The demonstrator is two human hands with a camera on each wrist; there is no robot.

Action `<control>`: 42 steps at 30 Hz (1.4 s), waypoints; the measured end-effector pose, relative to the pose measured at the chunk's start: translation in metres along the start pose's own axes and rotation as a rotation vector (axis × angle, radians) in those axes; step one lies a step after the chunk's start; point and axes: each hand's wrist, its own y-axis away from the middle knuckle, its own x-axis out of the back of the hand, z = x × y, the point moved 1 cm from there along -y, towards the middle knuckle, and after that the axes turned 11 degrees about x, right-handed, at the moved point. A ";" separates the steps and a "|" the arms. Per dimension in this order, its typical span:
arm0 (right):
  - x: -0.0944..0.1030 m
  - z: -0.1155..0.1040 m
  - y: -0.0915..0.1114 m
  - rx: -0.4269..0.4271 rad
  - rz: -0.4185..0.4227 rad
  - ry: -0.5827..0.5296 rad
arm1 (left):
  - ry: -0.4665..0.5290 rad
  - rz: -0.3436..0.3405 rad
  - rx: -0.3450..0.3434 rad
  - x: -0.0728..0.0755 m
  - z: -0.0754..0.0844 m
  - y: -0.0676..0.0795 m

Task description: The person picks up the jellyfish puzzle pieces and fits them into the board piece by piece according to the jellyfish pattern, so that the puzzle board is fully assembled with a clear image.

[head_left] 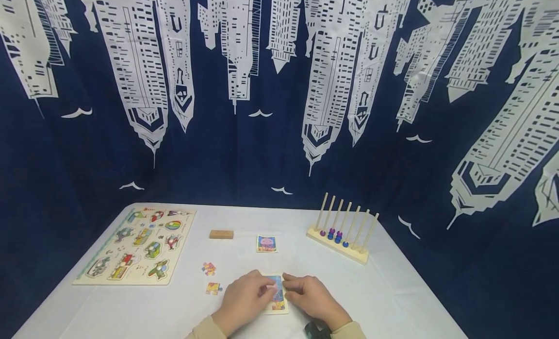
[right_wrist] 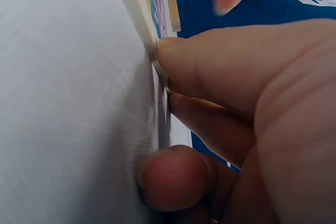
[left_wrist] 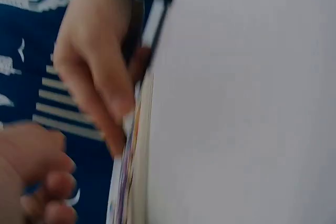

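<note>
In the head view, both hands are meeting over a small colourful jigsaw board (head_left: 277, 300) lying at the near edge of the white-clothed worktop (head_left: 393, 300), the left hand (head_left: 242, 302) and right hand (head_left: 311, 297) touching it. In the left wrist view, the left hand's fingers (left_wrist: 50, 184) are curling beside the board's edge (left_wrist: 128, 182), their grip impossible to tell. In the right wrist view, the right hand's fingertips (right_wrist: 176, 59) are pinching the board's pale rim (right_wrist: 137, 9).

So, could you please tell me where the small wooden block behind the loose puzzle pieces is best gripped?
Probably across its two long sides, coming straight down from above. The wooden block lies flat on the white table, long and narrow, with bare cloth on every side, so thumb and fingers should span its short width; the low ends offer less hold.
</note>
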 end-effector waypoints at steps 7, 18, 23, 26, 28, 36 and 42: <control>-0.003 -0.002 0.000 -0.025 -0.003 -0.014 | 0.020 0.016 0.213 0.055 -0.045 -0.012; -0.003 -0.001 0.003 -0.045 -0.023 -0.031 | -0.012 0.034 0.336 0.092 -0.126 -0.002; -0.005 -0.001 0.004 -0.041 -0.020 -0.041 | -0.022 0.001 0.291 0.090 -0.137 -0.001; -0.004 -0.003 0.001 -0.031 -0.022 -0.038 | -0.020 -0.008 0.284 0.090 -0.140 -0.001; -0.004 -0.004 0.001 -0.028 -0.021 -0.033 | -0.018 -0.023 0.297 0.090 -0.141 0.000; -0.004 -0.007 0.001 -0.026 -0.014 -0.036 | -0.119 -0.071 0.284 0.090 -0.134 0.002; -0.003 -0.006 0.001 -0.030 -0.014 -0.021 | -0.171 -0.031 0.267 0.090 -0.133 0.000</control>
